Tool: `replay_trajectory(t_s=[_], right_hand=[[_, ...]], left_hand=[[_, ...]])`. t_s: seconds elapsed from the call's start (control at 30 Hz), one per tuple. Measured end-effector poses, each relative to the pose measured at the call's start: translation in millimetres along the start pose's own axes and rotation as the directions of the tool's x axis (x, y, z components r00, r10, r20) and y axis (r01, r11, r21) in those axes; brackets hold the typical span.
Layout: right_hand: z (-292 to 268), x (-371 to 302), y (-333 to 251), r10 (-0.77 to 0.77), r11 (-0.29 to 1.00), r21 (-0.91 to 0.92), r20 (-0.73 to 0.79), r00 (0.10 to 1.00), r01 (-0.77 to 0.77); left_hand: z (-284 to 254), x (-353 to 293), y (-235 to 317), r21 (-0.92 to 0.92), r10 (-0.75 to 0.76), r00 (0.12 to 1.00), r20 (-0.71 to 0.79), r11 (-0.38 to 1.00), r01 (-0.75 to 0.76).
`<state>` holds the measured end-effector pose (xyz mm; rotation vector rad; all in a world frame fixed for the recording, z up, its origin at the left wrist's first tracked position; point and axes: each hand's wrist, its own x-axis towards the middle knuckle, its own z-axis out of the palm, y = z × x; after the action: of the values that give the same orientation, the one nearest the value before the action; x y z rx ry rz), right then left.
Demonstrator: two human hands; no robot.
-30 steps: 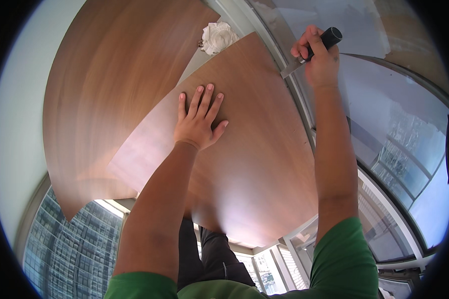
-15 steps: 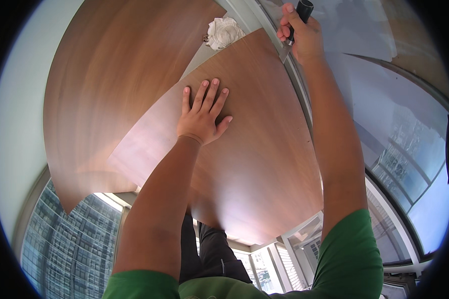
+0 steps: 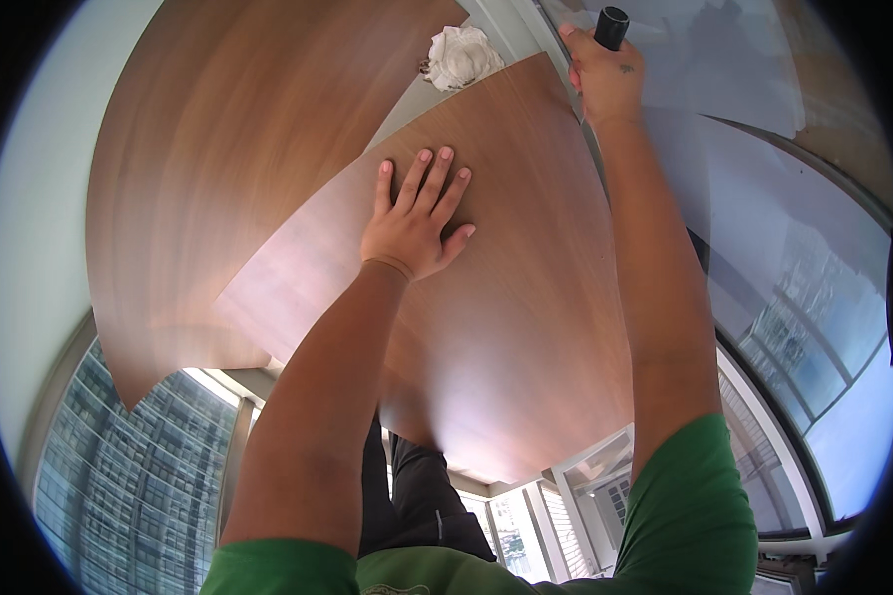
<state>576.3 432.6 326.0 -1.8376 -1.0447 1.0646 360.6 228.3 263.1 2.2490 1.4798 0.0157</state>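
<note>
My left hand (image 3: 412, 228) lies flat with fingers spread on a thin brown wood-grain sheet (image 3: 526, 268). At the sheet's far right edge, my right hand (image 3: 613, 87) is closed around the black handle (image 3: 613, 28) of a scraper. The handle's end points up out of the fist. The scraper's blade is hidden behind my hand and the edge of the sheet. Under the near sheet's left side, a second brown wood-grain sheet (image 3: 238, 149) spreads to the far left.
A crumpled white cloth (image 3: 461, 58) sits between the two sheets at the far end. Along the right runs a glass surface (image 3: 754, 208) with reflections. A window (image 3: 134, 456) showing a building is at the lower left. My dark trousers (image 3: 422, 496) show below the sheet.
My right hand has turned, so the scraper's handle end faces up more and its blade, visible before, is now hidden. My left hand stays flat on the sheet.
</note>
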Motion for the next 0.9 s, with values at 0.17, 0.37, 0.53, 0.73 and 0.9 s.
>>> replay_trajectory(t_s=[0.17, 0.37, 0.53, 0.73, 0.9], right_hand=[[-10.0, -4.1, -10.1, 0.007, 0.991, 0.136, -0.004, 1.0, -0.007], [3.8, 1.3, -7.7, 0.07, 0.99, 0.128, -0.052, 0.996, -0.063], [-12.9, -4.1, -17.4, 0.0, 0.971, 0.237, -0.023, 1.0, 0.006], [8.8, 6.4, -10.5, 0.074, 0.982, 0.177, -0.034, 0.997, -0.067], [-12.9, 0.4, -29.4, -0.03, 0.954, 0.3, 0.034, 0.999, 0.018]], left_hand=[[-2.1, -4.6, -6.5, -0.001, -0.01, 1.0, 0.024, 1.0, 0.01], [2.2, -0.4, -2.9, -0.009, 0.013, 0.999, -0.052, 1.0, -0.014], [0.2, -3.1, -4.6, -0.001, 0.013, 0.999, -0.051, 1.0, -0.013], [2.0, -1.2, -0.2, -0.017, 0.016, 0.999, -0.042, 1.0, -0.016], [-0.5, -7.4, -7.5, -0.003, 0.006, 1.0, -0.021, 1.0, -0.006]])
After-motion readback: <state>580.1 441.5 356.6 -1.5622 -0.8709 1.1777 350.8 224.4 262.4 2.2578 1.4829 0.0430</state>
